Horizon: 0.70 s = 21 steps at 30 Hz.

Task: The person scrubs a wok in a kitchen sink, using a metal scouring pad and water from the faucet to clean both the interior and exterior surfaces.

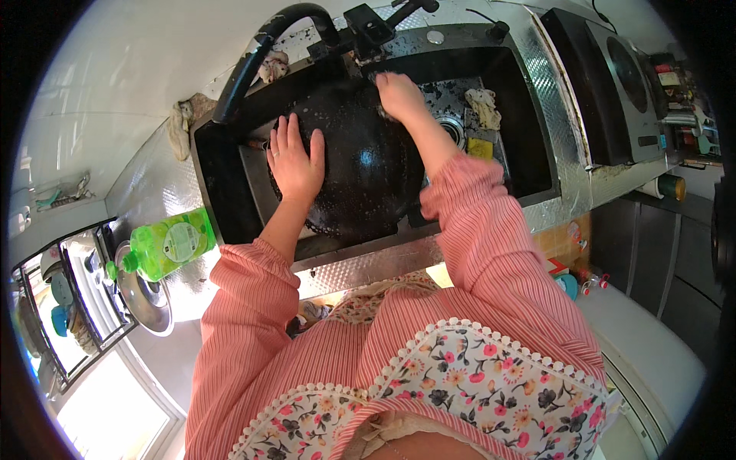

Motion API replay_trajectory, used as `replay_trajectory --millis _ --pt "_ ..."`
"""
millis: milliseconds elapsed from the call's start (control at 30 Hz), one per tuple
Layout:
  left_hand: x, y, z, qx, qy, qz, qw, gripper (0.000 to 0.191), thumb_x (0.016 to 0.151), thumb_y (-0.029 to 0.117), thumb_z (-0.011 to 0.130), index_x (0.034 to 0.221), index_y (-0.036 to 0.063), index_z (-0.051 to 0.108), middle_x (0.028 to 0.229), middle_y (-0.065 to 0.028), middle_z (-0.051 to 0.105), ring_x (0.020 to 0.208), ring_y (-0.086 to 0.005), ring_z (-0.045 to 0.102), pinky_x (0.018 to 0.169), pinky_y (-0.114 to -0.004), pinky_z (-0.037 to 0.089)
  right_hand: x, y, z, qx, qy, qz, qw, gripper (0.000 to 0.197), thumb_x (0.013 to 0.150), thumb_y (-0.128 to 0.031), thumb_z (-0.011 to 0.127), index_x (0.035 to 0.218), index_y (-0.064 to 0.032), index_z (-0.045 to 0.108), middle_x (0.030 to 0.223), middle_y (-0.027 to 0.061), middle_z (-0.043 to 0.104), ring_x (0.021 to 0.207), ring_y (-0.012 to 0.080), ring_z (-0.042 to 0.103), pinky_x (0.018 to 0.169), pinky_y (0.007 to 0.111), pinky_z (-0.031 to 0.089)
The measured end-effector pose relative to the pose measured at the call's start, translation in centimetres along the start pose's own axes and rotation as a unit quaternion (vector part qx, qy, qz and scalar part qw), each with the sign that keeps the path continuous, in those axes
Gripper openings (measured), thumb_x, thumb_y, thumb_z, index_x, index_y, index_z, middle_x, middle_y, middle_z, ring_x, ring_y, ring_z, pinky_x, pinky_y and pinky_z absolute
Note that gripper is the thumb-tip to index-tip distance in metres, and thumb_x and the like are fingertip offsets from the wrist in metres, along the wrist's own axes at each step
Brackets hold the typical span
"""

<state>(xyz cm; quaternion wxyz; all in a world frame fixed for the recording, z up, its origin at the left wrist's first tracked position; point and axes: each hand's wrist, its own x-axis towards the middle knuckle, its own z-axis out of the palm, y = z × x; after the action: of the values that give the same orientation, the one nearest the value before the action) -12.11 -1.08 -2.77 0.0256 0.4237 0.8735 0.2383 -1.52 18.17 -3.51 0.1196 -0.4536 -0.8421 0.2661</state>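
A black wok (356, 167), bottom side up and wet with suds, lies across the dark double sink (529, 172). My left hand (296, 164) rests flat on the wok's left side, fingers spread, a ring on one finger. At the wok's upper right edge, my right hand (401, 96) is closed around a scouring pad (386, 115). Only greyish edges of that pad show; the palm and fingers hide the rest. Right of the wok, the sink drain (453, 131) is partly covered by my forearm. A yellow sponge (479, 148) and a crumpled pale rag (484, 109) lie beside it.
A black faucet (276, 34) arches over the sink's left basin. Green dish soap (175, 242) stands at the left near a metal lid (146, 293) and a dish rack (69, 305). Another cloth (180, 129) hangs behind. An appliance (609, 92) sits on the right counter.
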Motion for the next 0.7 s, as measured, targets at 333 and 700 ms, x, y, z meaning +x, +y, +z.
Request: replay_trajectory --millis 333,700 --pt "-0.4 0.0 -0.2 0.009 -0.003 -0.013 1.000 0.060 0.089 0.045 0.044 0.135 0.0084 0.036 0.142 -0.0147 0.033 0.131 -0.0369 0.028 0.106 -0.050 0.021 -18.0 1.1 2.6 0.123 0.191 0.124 0.966 0.042 0.093 -0.020 0.044 0.125 0.0080 0.042 0.105 0.0298 0.050 0.095 0.0430 0.050 0.084 0.047 0.039" --pt "-0.6 0.0 -0.2 -0.005 0.008 -0.010 1.000 0.059 0.088 0.044 0.045 0.134 0.0077 0.038 0.140 -0.0159 0.035 0.130 -0.0369 0.028 0.106 -0.050 0.021 0.1 1.4 0.7 0.043 -0.059 0.116 0.990 0.043 0.091 -0.034 0.037 0.098 0.0009 0.063 0.102 0.0244 0.060 0.097 0.0410 0.056 0.083 0.046 0.045"
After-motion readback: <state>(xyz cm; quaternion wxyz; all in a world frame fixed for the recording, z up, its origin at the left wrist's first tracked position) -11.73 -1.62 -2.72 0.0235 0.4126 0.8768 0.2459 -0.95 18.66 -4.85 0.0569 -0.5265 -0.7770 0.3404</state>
